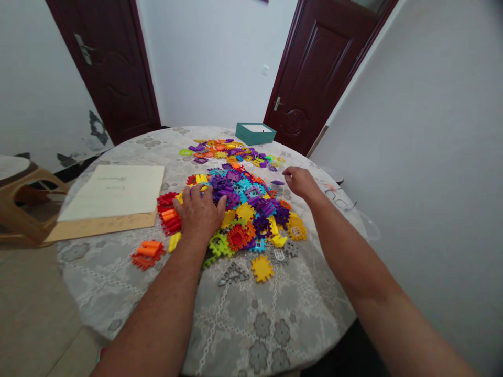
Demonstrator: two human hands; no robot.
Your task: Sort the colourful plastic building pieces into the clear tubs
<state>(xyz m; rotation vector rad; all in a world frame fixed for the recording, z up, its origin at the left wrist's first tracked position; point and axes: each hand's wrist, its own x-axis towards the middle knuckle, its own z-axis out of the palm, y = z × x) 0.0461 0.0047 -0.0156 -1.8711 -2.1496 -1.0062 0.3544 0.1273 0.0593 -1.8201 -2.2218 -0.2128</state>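
A heap of colourful plastic building pieces [231, 191], in purple, blue, red, yellow, orange and green, covers the middle of the table. My left hand [199, 212] lies palm down on the heap's left side, its fingers spread over yellow and red pieces. To the right of the heap, my right hand [301, 181] is closed with its fingers curled; anything inside is hidden. Just left of its fingers is a flat purple piece [277, 183]. Near the front edge of the heap lie a yellow square piece [262, 268] and a grey piece [234, 274].
Behind the heap is a second spread of pieces [220, 149], with a green box [255, 135] beyond it. A pale board [113, 191] rests at the table's left. Glasses [341, 199] lie at the right. A stool [27, 199] stands left of the patterned tablecloth [236, 324].
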